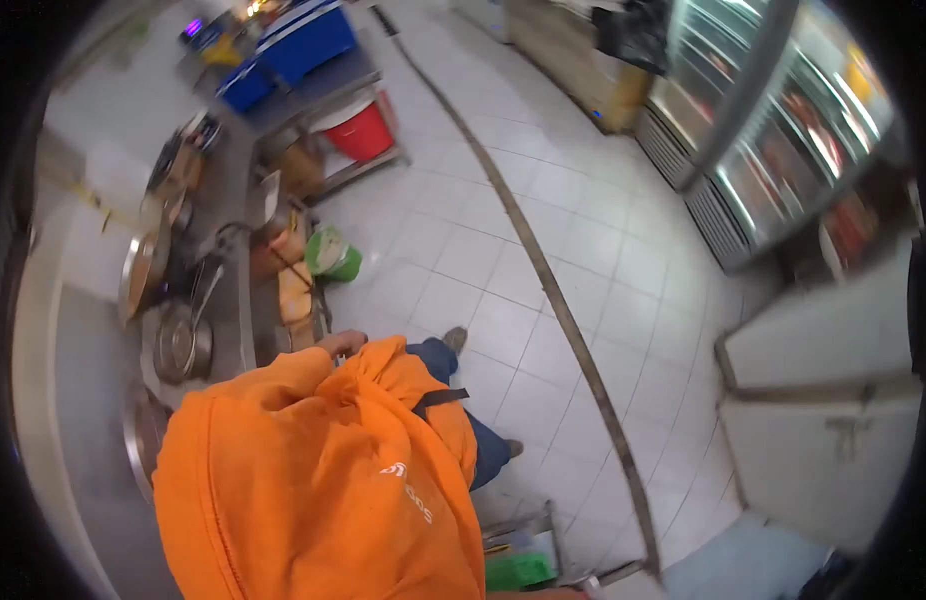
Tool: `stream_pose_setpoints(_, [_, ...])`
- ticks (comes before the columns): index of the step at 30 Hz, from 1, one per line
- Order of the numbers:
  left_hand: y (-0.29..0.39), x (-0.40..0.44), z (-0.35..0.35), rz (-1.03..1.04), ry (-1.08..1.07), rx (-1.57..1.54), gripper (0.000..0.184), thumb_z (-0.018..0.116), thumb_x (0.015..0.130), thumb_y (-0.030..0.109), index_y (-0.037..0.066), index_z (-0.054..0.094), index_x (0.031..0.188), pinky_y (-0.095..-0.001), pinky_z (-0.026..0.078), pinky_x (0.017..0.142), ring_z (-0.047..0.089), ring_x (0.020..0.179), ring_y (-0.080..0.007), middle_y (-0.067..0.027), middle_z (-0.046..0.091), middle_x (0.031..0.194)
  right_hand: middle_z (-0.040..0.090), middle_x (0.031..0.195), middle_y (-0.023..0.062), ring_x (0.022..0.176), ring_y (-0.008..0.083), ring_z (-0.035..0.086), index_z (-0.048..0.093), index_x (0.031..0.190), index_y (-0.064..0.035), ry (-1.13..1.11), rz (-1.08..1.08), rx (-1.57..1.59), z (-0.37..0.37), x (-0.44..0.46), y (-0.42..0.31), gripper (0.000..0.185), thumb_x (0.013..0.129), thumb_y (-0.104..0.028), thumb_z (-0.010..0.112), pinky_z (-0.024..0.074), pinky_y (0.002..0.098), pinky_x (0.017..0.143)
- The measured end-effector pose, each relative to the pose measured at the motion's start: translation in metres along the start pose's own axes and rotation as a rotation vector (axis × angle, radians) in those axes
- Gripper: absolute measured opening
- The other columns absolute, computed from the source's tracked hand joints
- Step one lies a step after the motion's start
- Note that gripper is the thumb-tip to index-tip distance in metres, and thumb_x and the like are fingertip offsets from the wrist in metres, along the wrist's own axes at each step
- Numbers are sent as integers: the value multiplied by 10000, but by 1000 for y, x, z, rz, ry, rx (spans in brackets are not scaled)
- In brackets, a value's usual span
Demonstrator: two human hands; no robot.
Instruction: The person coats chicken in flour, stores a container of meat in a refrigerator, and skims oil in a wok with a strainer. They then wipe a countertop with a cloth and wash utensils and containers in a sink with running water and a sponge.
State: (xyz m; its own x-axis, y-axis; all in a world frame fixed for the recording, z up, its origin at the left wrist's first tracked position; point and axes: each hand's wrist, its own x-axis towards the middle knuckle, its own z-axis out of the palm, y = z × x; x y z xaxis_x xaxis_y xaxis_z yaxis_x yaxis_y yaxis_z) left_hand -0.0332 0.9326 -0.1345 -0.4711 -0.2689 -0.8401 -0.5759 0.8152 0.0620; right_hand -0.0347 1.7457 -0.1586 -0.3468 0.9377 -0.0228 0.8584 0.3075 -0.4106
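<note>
Tiled floor [493, 265] beside a packed tabletop [226, 320]

On the near side of the green bucket [333, 256], our left hand [345, 343] hangs low by the tabletop's edge; we cannot tell whether its grip is wide, narrow or holding something. Our right hand [548, 594], farther from the bucket, barely shows near a green item [523, 570]; its grip is unreadable too. The pan [183, 345] sits across the tabletop's edge from the bucket.

We would do best with small, slow motions, eyes on the fingers and wrist above the edge. That edge is our closest hazard, and the bucket beside it could catch a knee. Beyond the bucket stands the red bucket [361, 130]; our broadest stretch of tiles runs from the green bucket towards the long strip [528, 235].
</note>
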Motion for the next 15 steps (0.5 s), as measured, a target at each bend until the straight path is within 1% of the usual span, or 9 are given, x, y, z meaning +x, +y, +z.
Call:
stream_pose_setpoints(2, [1, 7, 7, 39, -54, 2, 458, 570, 822, 329, 16, 606, 1154, -392, 553, 676, 682, 780, -294, -181, 686, 930, 595, 1178, 166, 983, 351, 622, 484, 1325, -119, -223, -93, 287, 21, -39, -57, 824, 750, -705, 541, 530, 443, 746])
stream_pose_setpoints(4, [14, -11, 3, 42, 108, -93, 467, 565, 837, 342, 33, 580, 1188, -410, 522, 777, 653, 894, -326, -180, 672, 997, 594, 1179, 163, 984, 344, 624, 471, 1337, -115, -519, -84, 597, 30, -86, -114, 810, 766, -686, 539, 531, 435, 752])
stream_pose_setpoints(5, [20, -17, -9, 39, 197, -141, 473, 562, 845, 349, 41, 566, 1204, -418, 507, 828, 638, 951, -342, -180, 665, 1030, 594, 1180, 161, 985, 341, 625, 465, 1342, -113, -669, -40, 749, 32, -111, -144, 804, 774, -677, 538, 532, 431, 755])
stream_pose_setpoints(8, [13, 5, -56, 80, 214, -342, 548, 568, 847, 433, 46, 536, 1234, -445, 459, 892, 577, 1058, -377, -211, 620, 1132, 593, 1182, 157, 986, 330, 628, 446, 1359, -106, -1173, 15, 1129, 22, -179, -242, 784, 799, -648, 535, 534, 418, 763])
stream_pose_setpoints(10, [21, 14, -94, 149, 323, -485, 485, 566, 858, 387, 51, 545, 1208, -438, 467, 878, 574, 1055, -370, -201, 627, 1108, 592, 1183, 153, 988, 324, 630, 433, 1370, -102, -1548, -24, 1262, 19, -229, -338, 772, 816, -629, 533, 536, 410, 769])
stream_pose_setpoints(11, [24, 15, -121, 190, 372, -538, 454, 565, 864, 363, 53, 550, 1195, -434, 471, 871, 572, 1054, -367, -197, 630, 1096, 564, 1236, 162, 1076, 312, 594, 409, 1375, -87, -1526, 15, 990, 9, -278, -402, 651, 888, -504, 524, 534, 415, 814])
stream_pose_setpoints(12, [29, 14, -153, 248, 394, -615, 463, 588, 857, 351, 48, 537, 1205, -437, 473, 870, 573, 1056, -361, -197, 620, 1117, 532, 1295, 131, 1112, 337, 568, 265, 1457, -108, -1616, -217, 987, 34, -315, -437, 656, 913, -316, 564, 528, 391, 860])
stream_pose_setpoints(13, [34, 11, -185, 309, 414, -681, 476, 610, 851, 338, 44, 525, 1215, -440, 474, 869, 574, 1059, -354, -198, 610, 1138, 498, 1328, 133, 1153, 305, 539, 286, 1442, -75, -1404, -319, 836, 81, -329, -458, 636, 901, -204, 596, 501, 376, 902])
stream_pose_setpoints(15, [37, 11, -239, 516, 590, -847, 623, 682, 815, 341, 42, 442, 1307, -418, 465, 902, 577, 1040, -366, -205, 545, 1222, 540, 1245, 122, 1084, 217, 552, 414, 1350, -19, -1408, -679, 667, 80, -425, -549, 486, 919, -173, 579, 463, 335, 904])
